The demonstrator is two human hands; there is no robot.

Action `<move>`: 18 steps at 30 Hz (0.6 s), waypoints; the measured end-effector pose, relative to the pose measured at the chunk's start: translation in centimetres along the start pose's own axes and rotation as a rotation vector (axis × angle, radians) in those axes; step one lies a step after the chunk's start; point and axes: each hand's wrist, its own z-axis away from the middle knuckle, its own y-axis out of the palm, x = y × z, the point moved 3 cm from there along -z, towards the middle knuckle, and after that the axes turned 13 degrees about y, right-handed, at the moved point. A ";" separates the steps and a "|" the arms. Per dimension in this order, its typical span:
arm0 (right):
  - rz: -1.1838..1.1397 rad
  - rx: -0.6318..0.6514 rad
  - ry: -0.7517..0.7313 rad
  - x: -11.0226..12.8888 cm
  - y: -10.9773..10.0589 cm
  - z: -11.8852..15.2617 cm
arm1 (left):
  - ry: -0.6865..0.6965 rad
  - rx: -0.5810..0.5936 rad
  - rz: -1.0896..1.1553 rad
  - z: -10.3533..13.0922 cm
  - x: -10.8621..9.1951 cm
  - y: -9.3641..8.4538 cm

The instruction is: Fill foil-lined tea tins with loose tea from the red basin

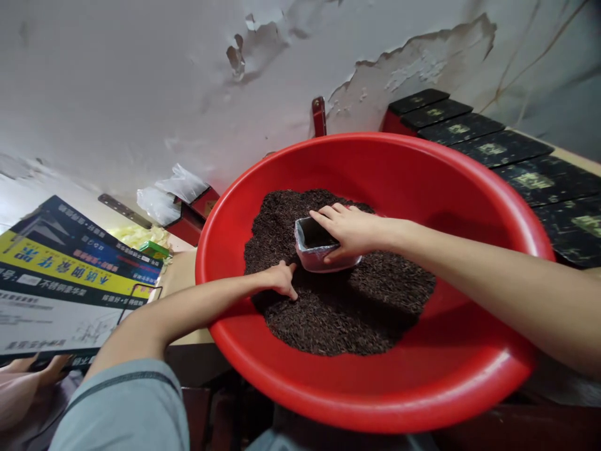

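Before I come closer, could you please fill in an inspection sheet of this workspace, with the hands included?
Surface: pale tabletop, partly visible to the left of the red basin.
Things in use: dark loose material heaped in the basin; plastic-wrapped, open-topped container on it.
Clutter: printed cardboard, clear plastic and green packet at left; black-topped boxes at right.
Hands: right hand grips the container; left hand is at the material, holding nothing visible.
Cables: thin lines at upper right; cannot tell whether cables.
Surroundings: wall with peeling patches; another person's fingers beside the cardboard.
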 end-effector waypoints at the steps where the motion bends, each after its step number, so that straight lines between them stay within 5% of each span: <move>1: -0.006 0.007 0.001 -0.1 -0.1 0.0 | 0.021 -0.001 -0.013 -0.2 0.0 -0.1; 6: -0.058 0.045 0.007 -0.4 -0.5 -0.1 | 0.097 0.035 -0.088 -1.2 0.2 -1.5; 10: -0.137 0.055 0.020 -0.8 -0.6 -0.2 | 0.074 0.037 -0.077 1.1 1.7 -5.2; 15: -0.226 0.079 0.032 -2.1 -0.2 -0.8 | 0.134 -0.397 0.061 6.1 1.4 -11.6; 18: -0.243 0.074 0.010 -2.7 -0.1 -0.9 | 0.257 -0.704 0.104 6.3 -1.0 -13.2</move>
